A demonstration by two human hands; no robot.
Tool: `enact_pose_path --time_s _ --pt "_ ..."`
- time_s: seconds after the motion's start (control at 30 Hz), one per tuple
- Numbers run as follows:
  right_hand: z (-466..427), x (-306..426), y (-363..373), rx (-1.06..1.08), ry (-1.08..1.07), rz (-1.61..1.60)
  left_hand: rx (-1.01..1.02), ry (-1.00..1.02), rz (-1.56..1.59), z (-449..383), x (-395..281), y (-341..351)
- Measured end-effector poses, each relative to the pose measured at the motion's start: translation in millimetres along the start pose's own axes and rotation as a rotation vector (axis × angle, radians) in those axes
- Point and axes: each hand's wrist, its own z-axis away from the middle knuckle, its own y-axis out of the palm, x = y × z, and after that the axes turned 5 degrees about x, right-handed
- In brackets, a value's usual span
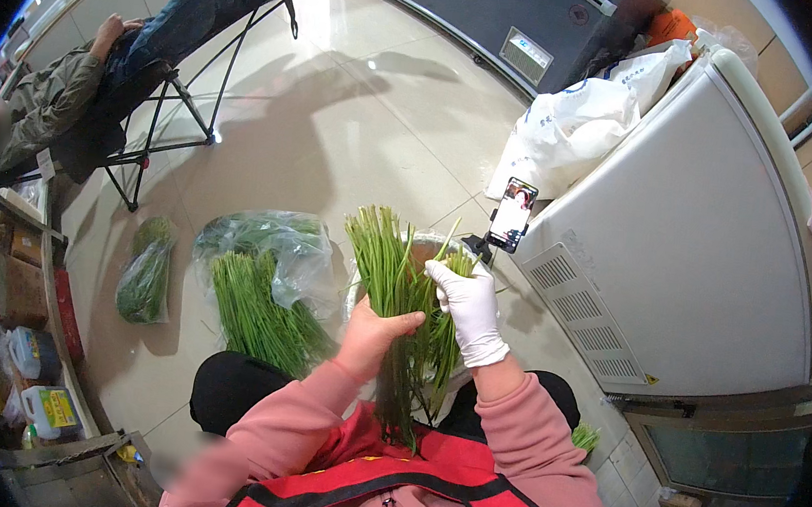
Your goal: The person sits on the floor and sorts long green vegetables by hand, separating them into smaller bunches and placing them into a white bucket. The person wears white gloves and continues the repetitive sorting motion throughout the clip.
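My bare left hand [375,331] grips a large bunch of long green stalks, likely garlic chives [383,259], cut ends up and leafy ends hanging towards my lap. In a thin white glove, my right hand [470,307] is closed on a smaller bunch of the same stalks [445,345] just beside it. Behind both bunches stands a white-rimmed bucket [353,296], mostly hidden by them. On the floor to the left lies a loose pile of chives [262,305], partly inside a clear plastic bag [306,262].
Another bagged bundle of greens [146,272] lies farther left. A phone [512,215] on a holder stands by the white freezer [679,228], which carries white sacks [573,119]. A person [179,19] reclines on a folding cot [219,96]. Shelves with jugs [50,410] line the left.
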Motion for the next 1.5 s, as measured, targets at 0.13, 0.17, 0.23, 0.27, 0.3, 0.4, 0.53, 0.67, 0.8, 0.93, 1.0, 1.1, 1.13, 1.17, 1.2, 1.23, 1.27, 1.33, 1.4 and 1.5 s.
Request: enact_pose_path --time_s 0.13,0.17,0.23,0.27,0.3,0.4,0.53,0.67,0.8,0.93,1.0,1.1,1.13,1.17,1.2,1.23,1.27,1.33,1.4,1.5 --pt "-1.2 1.6 -4.9 0.129 0.102 0.049 -0.045 0.017 0.001 -1.2 1.9 -1.9" --pt "-1.6 2.8 -7.6 0.165 0.145 0.084 -0.051 0.013 -0.003 -1.7 1.1 -4.6" --pt "-1.3 4.8 -12.7 0.231 0.119 0.087 -0.07 0.013 -0.006 -2.7 -0.5 -9.8" --pt "-1.7 5.5 -14.5 0.235 0.11 0.099 -0.083 0.018 -0.005 -3.3 -1.5 -12.0" --pt "-2.1 6.1 -15.7 0.238 0.101 0.11 -0.119 -0.019 -0.025 -3.6 -2.3 -13.3" --pt "-1.4 8.0 -19.4 0.202 0.015 0.178 -0.102 0.071 0.014 -2.3 -5.6 -14.3" --pt "0.0 13.5 -24.5 0.209 0.006 0.243 -0.111 0.079 0.027 -0.3 -9.9 -13.9" --pt "-1.4 21.8 -33.7 0.111 -0.042 0.161 -0.143 0.028 -0.018 -0.4 -12.1 -15.6" --pt "-7.2 26.4 -41.7 -0.081 -0.038 0.216 -0.128 0.042 -0.001 0.0 -11.1 -16.0" --pt "-5.7 24.3 -38.7 0.017 -0.033 0.181 -0.116 0.039 -0.017 0.6 -11.0 -16.2" --pt "-2.5 22.0 -33.3 0.086 0.017 0.136 -0.119 0.035 -0.022 0.6 -10.9 -15.5" --pt "1.8 16.1 -23.2 0.191 0.067 0.061 -0.118 0.034 -0.02 0.6 -9.9 -12.8" --pt "1.6 13.2 -18.2 0.171 0.092 0.073 -0.11 0.034 -0.023 0.7 -9.6 -12.0" --pt "0.3 10.3 -13.9 0.169 0.106 0.07 -0.114 0.016 -0.039 0.7 -9.4 -11.6" --pt "-0.7 8.4 -12.3 0.148 0.112 0.094 -0.097 0.04 -0.023 0.8 -9.1 -11.4" --pt "-1.4 7.6 -13.0 0.137 0.028 0.045 -0.09 0.046 -0.019 0.9 -9.1 -11.8" --pt "-2.3 7.5 -15.3 0.106 -0.024 0.012 -0.088 0.047 -0.024 1.0 -8.7 -12.0" --pt "-7.2 9.7 -20.4 0.005 -0.105 -0.016 -0.086 0.028 -0.009 0.5 -8.5 -13.9" --pt "-10.6 12.6 -24.1 -0.04 -0.137 -0.073 -0.074 0.001 -0.008 0.5 -8.8 -17.4" --pt "-11.7 14.6 -29.7 -0.047 -0.072 -0.102 -0.035 -0.048 -0.015 0.8 -8.1 -20.1"
